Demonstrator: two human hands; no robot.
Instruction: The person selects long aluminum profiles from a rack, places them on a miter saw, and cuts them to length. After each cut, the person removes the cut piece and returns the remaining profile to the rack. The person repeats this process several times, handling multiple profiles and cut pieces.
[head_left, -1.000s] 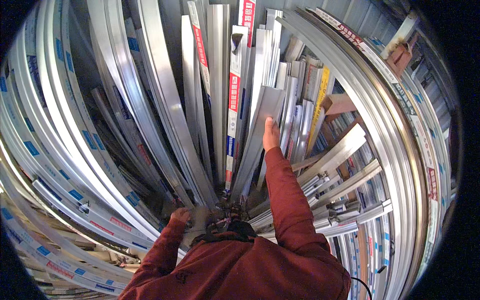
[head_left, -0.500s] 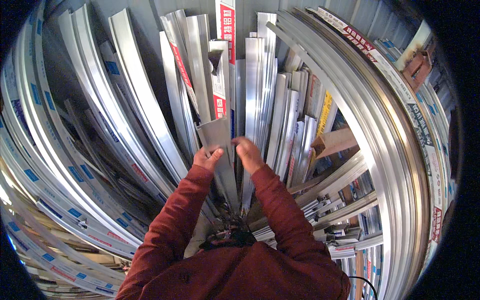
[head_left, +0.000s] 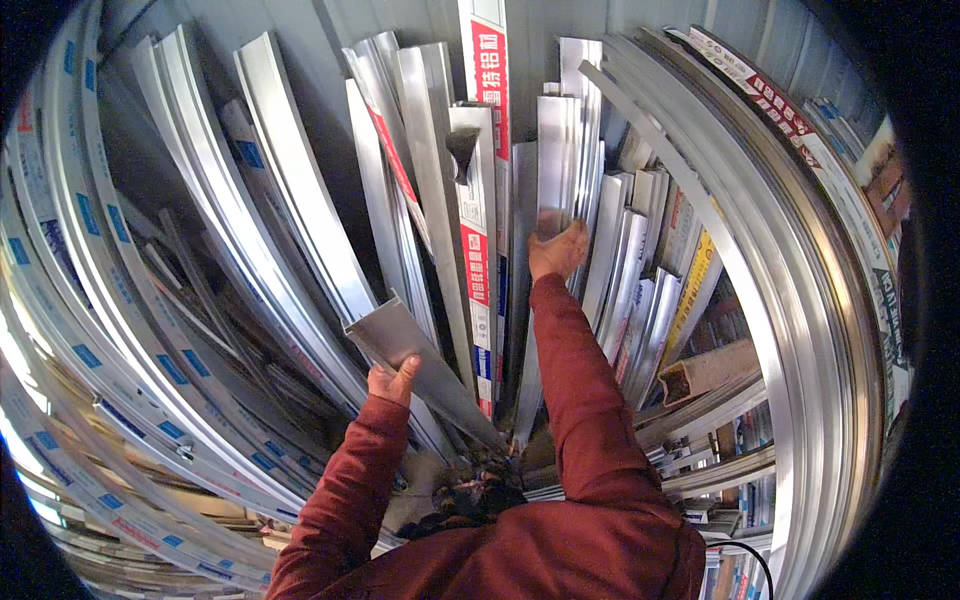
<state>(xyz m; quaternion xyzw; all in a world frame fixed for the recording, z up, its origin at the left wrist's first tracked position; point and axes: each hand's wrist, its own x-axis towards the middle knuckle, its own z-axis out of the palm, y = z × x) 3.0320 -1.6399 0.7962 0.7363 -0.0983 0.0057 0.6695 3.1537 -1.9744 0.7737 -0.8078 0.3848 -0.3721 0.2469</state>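
My left hand (head_left: 394,381) grips the upper end of a short silver aluminium channel (head_left: 425,368) that leans back toward me, tilted away from the stack. My right hand (head_left: 557,248) reaches forward with a red sleeve and presses on the top end of an upright silver profile (head_left: 556,150) standing among other upright profiles. Whether its fingers close round that profile is blurred. A long profile with a red and white label (head_left: 481,180) stands between the two hands.
Long aluminium profiles (head_left: 290,200) lean against a grey wall all round, several with blue stickers at the left (head_left: 90,215). Curved-looking lengths with red labels (head_left: 800,180) stand at the right. A brown square tube end (head_left: 705,372) pokes out at right.
Both hands were together on one profile half a second ago. Now the left hand has pulled the short channel down and left, and the right hand has moved up to another upright profile.
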